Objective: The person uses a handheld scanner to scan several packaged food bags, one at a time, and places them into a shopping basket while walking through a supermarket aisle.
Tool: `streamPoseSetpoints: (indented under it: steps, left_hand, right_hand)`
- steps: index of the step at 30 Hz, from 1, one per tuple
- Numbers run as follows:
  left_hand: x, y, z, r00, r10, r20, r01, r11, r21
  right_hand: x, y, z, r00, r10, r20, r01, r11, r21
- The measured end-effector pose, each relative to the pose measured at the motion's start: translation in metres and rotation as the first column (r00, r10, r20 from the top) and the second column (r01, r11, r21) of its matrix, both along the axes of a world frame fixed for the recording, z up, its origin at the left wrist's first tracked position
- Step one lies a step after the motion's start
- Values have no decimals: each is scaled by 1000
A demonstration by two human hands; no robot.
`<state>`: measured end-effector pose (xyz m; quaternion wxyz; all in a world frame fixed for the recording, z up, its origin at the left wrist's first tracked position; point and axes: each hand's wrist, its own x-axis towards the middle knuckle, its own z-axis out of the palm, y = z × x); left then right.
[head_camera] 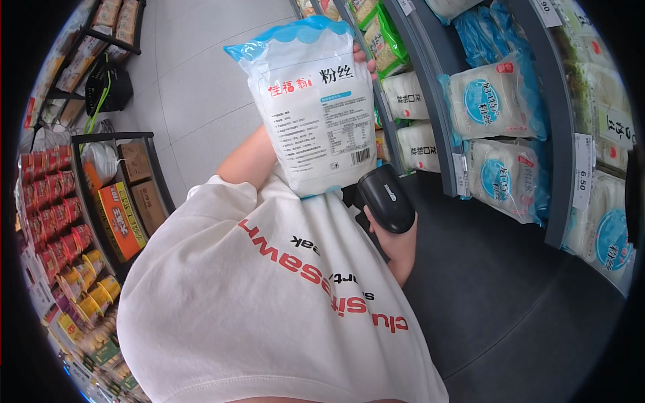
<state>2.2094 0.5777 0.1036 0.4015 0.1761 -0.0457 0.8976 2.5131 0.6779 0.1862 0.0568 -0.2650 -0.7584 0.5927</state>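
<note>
A large clear plastic bag of white vermicelli noodles (322, 116) with blue scalloped ends is held up in front of me, its printed back facing the camera. My left hand (365, 61) grips it from behind; only fingertips show at its upper right edge, and the forearm passes behind the bag. My right hand (395, 239) is closed around a black handheld barcode scanner (387, 199), whose head is just below the bag's lower right corner, near the printed barcode (361, 156). The scanner's handle is mostly hidden. Whether scanner and bag touch, I cannot tell.
Grey shelves (559, 201) with bagged noodles (496, 101) and price tags stand close on the right. To the left are racks of red instant noodle cups (55, 211), cardboard boxes (147, 199) and a black basket (108, 88). Grey floor tiles (201, 65) lie beyond the bag.
</note>
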Motion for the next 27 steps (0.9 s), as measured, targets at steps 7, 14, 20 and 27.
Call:
streamPoseSetpoints:
  steps: [7, 14, 20, 27]
  left_hand:
    - [-42, -35, -52, 998, 68, -1, -59, 864, -500]
    - [-33, -35, -117, 811, 208, -547, -557, -11, -831]
    - [10, -47, -188, 614, -284, -737, -789, -236, -567]
    - [-2, -74, -248, 642, -463, -611, -766, -360, -532]
  right_hand:
    - [-15, -1, 19, 995, -91, 26, 94, 987, -127]
    - [-19, -1, 22, 989, -136, 63, 144, 978, -150]
    - [-19, -1, 20, 991, -120, 50, 126, 983, -130]
    - [-16, -4, 17, 989, -139, 47, 143, 984, -106]
